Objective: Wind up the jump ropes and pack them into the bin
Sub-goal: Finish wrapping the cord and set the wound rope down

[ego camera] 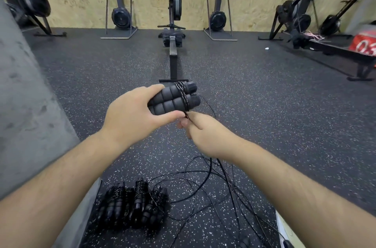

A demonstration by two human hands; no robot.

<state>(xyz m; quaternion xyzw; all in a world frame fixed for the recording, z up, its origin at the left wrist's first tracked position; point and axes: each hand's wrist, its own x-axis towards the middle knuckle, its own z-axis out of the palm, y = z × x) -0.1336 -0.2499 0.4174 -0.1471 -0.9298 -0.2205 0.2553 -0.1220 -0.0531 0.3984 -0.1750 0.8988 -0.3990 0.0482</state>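
Observation:
My left hand [130,113] grips two black foam jump rope handles [173,99] held side by side, with a few turns of thin black cord [183,95] wound around them near their ends. Just below them, my right hand [203,133] pinches that cord between thumb and fingers. The loose rest of the cord [209,182] trails down to a tangle on the floor. Several wound-up jump ropes [134,205] lie bundled together on the floor at the bottom left of the tangle. No bin is clearly visible.
A rowing machine [173,30] lies straight ahead on the speckled rubber floor, another rower [325,44] at the right. Upright exercise machines [120,13] stand along the plywood wall. A grey concrete wall [24,95] rises at the left. A pale edge [284,231] shows at the bottom right.

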